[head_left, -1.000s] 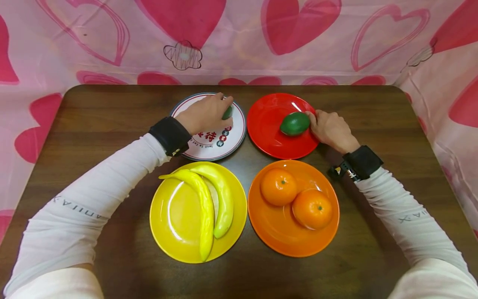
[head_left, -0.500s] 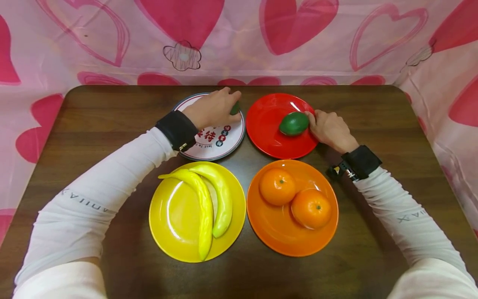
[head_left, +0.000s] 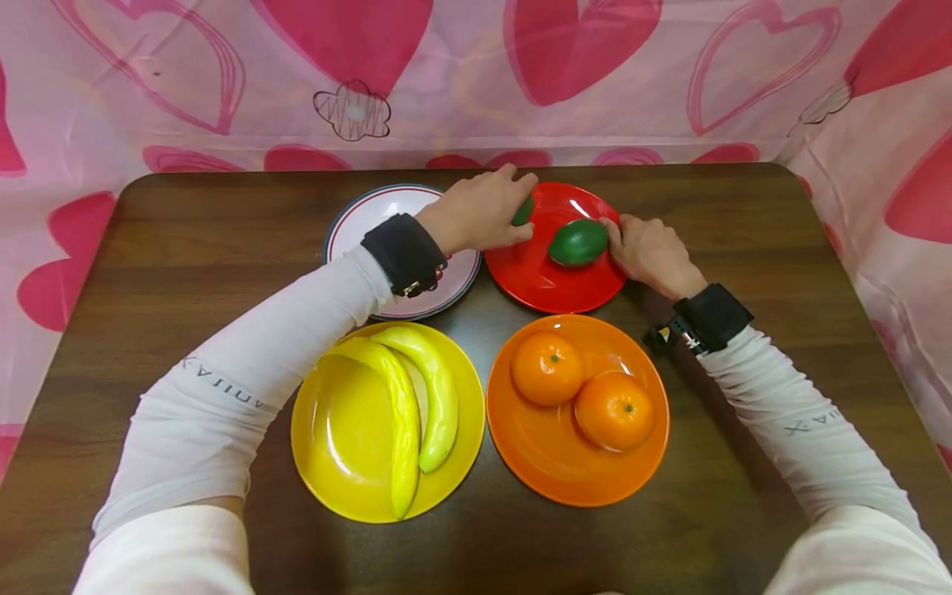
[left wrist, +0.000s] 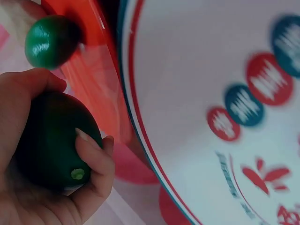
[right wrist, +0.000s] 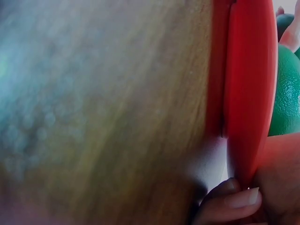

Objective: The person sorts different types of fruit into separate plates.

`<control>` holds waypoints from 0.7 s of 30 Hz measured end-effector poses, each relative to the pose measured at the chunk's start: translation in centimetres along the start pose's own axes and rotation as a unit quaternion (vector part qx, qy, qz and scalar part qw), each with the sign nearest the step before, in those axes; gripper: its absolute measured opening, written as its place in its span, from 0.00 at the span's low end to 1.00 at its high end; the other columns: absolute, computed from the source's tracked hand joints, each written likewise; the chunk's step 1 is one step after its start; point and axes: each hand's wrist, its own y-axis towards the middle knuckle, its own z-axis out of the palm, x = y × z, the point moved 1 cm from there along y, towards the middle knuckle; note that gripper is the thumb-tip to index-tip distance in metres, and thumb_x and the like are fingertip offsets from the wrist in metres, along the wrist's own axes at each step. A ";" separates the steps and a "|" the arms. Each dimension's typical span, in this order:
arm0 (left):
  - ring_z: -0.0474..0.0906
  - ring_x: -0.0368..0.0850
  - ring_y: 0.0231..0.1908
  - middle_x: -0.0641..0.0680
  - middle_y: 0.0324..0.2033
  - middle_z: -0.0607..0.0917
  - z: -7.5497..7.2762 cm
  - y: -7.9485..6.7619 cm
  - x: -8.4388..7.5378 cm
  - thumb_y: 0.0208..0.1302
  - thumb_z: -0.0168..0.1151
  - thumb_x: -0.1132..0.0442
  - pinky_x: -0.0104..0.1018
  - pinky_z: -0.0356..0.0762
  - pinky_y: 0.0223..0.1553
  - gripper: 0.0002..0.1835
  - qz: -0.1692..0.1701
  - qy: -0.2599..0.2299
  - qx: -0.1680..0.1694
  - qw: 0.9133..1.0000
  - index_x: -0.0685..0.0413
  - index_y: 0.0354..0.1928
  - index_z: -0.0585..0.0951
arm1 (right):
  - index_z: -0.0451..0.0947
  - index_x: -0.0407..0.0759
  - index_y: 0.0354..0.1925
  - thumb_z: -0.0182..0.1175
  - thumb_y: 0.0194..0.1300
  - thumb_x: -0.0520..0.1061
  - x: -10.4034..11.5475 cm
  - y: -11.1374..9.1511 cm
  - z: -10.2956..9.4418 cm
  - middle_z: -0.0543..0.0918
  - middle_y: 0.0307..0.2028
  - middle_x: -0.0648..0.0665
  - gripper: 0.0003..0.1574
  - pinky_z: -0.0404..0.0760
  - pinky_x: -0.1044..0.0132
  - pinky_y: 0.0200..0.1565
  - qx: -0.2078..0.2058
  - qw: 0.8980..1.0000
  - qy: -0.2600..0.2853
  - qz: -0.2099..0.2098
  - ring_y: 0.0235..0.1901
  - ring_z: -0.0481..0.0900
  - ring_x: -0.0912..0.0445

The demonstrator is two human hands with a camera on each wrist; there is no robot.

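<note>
My left hand point(head_left: 483, 211) grips a dark green lime point(left wrist: 58, 136), fingers curled round it, over the left part of the red plate point(head_left: 546, 285). Most of this lime is hidden by the hand in the head view, but the left wrist view shows its stem end. A second lime point(head_left: 578, 242) lies on the red plate near its right side. At that plate's right rim, my right hand point(head_left: 654, 254) pinches the edge, with fingertips point(right wrist: 241, 199) below the rim in the right wrist view. Under my left forearm is the white printed plate point(head_left: 364, 219), partly covered.
A yellow plate point(head_left: 335, 463) with two bananas point(head_left: 405, 430) stands front left. Beside it, an orange plate point(head_left: 550, 463) bears two oranges point(head_left: 614, 411). All the plates sit close together on a dark wooden table point(head_left: 744, 231), with a pink heart-patterned cloth point(head_left: 461, 116) behind.
My left hand has carried its lime rightward, from above the white plate to above the red plate. The right hand keeps its hold on the red rim.
</note>
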 end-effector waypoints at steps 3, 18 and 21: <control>0.72 0.56 0.58 0.62 0.67 0.65 0.3 0.7 -0.7 0.65 0.53 0.42 0.52 0.73 0.57 0.41 0.006 0.010 0.005 1.000 0.51 0.75 0.56 | 0.69 0.38 0.49 0.29 0.70 0.72 0.1 -0.1 0.1 0.72 0.32 0.36 0.43 0.73 0.49 0.35 -0.001 1.000 0.003 0.000 0.35 0.74 0.39; 0.71 0.55 0.58 0.62 0.65 0.65 2.1 1.6 -1.2 0.64 0.56 0.40 0.53 0.74 0.54 0.40 0.014 0.033 0.017 0.999 0.50 0.72 0.57 | 0.69 0.37 0.48 0.31 0.71 0.70 0.7 -0.1 0.1 0.72 0.31 0.36 0.41 0.74 0.49 0.34 -0.006 1.000 -0.001 -0.011 0.34 0.74 0.39; 0.69 0.56 0.61 0.62 0.66 0.63 2.3 1.5 -1.2 0.64 0.55 0.40 0.53 0.74 0.54 0.41 0.023 0.040 0.016 0.999 0.51 0.72 0.57 | 0.69 0.37 0.47 0.31 0.72 0.70 0.7 -0.2 0.0 0.72 0.31 0.36 0.40 0.74 0.49 0.34 -0.007 1.000 0.000 -0.011 0.33 0.74 0.39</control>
